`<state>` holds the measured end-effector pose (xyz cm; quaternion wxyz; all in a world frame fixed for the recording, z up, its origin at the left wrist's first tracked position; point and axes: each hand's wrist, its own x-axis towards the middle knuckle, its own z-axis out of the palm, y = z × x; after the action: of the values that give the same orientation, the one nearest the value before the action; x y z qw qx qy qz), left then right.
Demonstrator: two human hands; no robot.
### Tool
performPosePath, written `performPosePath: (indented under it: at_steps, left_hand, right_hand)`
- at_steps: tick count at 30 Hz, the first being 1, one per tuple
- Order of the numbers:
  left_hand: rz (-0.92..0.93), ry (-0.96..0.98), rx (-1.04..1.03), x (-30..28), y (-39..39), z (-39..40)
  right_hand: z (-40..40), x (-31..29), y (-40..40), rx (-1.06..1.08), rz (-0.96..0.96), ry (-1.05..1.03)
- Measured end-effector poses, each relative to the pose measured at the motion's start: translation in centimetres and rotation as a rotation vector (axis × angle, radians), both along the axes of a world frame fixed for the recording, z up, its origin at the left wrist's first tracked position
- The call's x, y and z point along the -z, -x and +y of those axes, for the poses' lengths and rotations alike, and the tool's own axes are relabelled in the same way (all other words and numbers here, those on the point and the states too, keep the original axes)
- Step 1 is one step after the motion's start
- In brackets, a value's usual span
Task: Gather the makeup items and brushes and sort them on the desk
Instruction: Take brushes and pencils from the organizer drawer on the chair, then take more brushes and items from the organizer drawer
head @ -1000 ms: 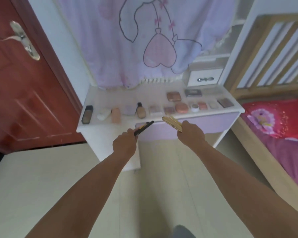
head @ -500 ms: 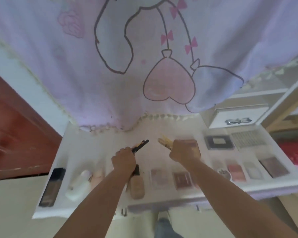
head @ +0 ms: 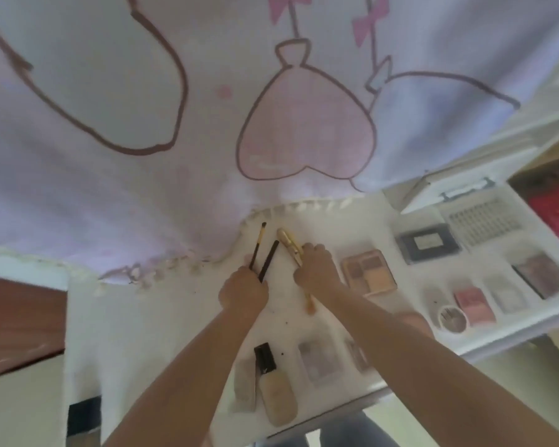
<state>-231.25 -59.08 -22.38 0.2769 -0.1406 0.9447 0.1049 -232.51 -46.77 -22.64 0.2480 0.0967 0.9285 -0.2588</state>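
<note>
Dark slim brushes (head: 261, 258) fill the left hand's (head: 243, 289) grip; right hand (head: 317, 269) grips gold-handled, seemingly bundled brushes (head: 291, 246): lay them parallel on white desk (head: 162, 317).

White desk (head: 149, 321) against the wall, top pale and evenly lit. Lilac cloth (head: 110, 195) with a pink heart and brown outline drawing hangs over the back of the desk, its tasselled hem lying on the top. Small white drawer (head: 459, 191) with a metal handle at back right. Reddish-brown door (head: 17, 321) at left. Pale floor (head: 20, 404) below. Red bedding (head: 552, 208) far right.
</note>
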Motion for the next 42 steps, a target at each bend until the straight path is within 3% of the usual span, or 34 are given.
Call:
performPosePath:
  at_steps: [4,6,12,16,25,37,42]
  left_hand:
    - [0.139,0.256,0.446,-1.2,-0.3,0.3]
    - [0.212,0.276,0.667,-1.6,-0.7,1.5]
    - [0.525,0.106,1.265,-5.8,-3.3,11.4]
    - [0.471,-0.043,1.595,-8.1,-10.6,20.5]
    - [0.518,-0.194,2.084,-11.3,-35.8,31.4]
    - [0.551,-0.173,2.498,-12.0,-70.5,33.7]
    - [0.499,-0.277,2.665,-12.0,-84.2,35.3]
  right_hand:
    - [1.7,-0.9,-2.4,0.042,0.041,0.064]
    - [2.9,-1.9,-4.5,0.137,0.069,0.072]
    - [10.2,-5.8,-13.3,0.501,0.123,-0.071]
    - [15.5,-8.6,-23.2,0.781,0.141,-0.162]
    - [18.5,-12.8,-51.6,1.336,0.115,-0.389]
    - [13.8,-12.5,-85.7,1.755,-0.021,-0.593]
    - [12.0,-11.8,-98.1,1.951,-0.127,-0.628]
